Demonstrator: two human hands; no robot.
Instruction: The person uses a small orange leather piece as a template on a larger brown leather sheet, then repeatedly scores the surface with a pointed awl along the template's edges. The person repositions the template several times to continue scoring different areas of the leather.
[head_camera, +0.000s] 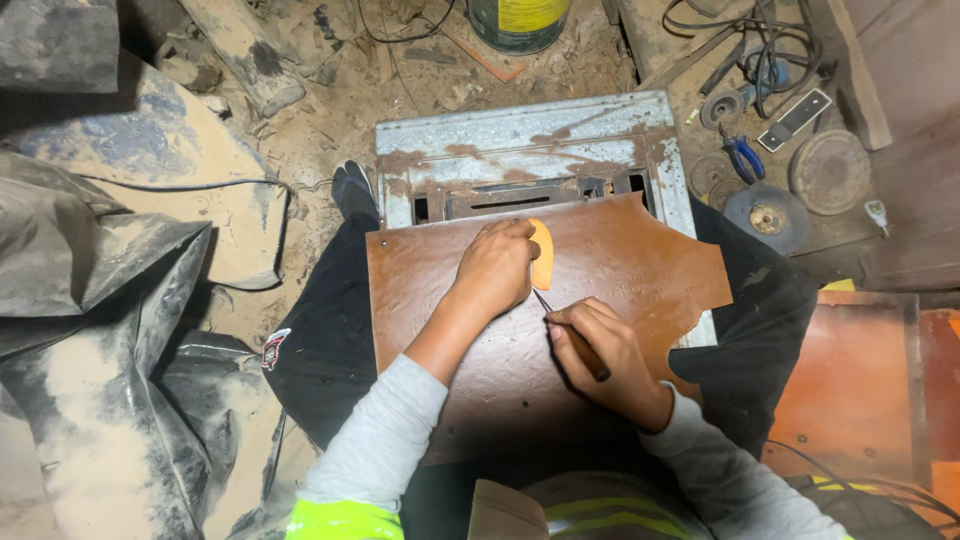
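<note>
right grip (600, 350) pinches awl (570, 330) | left hand (497, 268) presses orange template (543, 254) on brown sheet (640, 270)

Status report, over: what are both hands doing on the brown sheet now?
Left hand presses orange template flat on brown sheet. Right hand grips thin scribing tool, tip beside the template. Nothing lying in the way on the sheet.
</note>
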